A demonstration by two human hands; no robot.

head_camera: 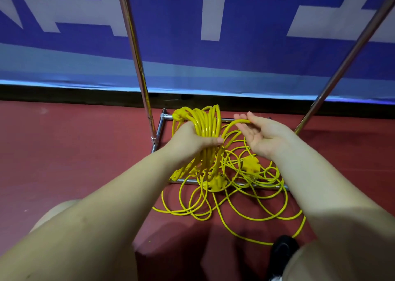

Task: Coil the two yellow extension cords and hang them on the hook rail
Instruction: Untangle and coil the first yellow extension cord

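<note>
Nearest the camera, bare knees and a black shoe (283, 248) sit at the bottom edge, so the person appears to be crouching on the red floor (74, 152). Just beyond them lies the loose cord (241, 203), a tangle of yellow loops spread over the floor and across the front bar of the metal rack base (188, 181). 2 yellow socket blocks (251, 163) rest in that tangle, one near the middle and one toward the right, which suggests that ends of both cords are on the ground.

Above the tangle, the left hand (192, 139) has its fingers and thumb wrapped around a coil (205, 124) of several yellow loops, held upright with a yellow plug at its top left. The right hand (260, 135) is palm up with fingers relaxed and mostly straight; a single strand arcs from the coil and runs between its thumb and fingers, guided rather than gripped tightly.

Farther back, 2 chrome poles (136, 52) rise from the base in front of a blue and white banner (192, 24). No hook or top rail is in view.

By my judgement, cord 1 is partly coiled, with a good share of cord yet to gather. Coiling cord 2 and hanging both remain undone.
</note>
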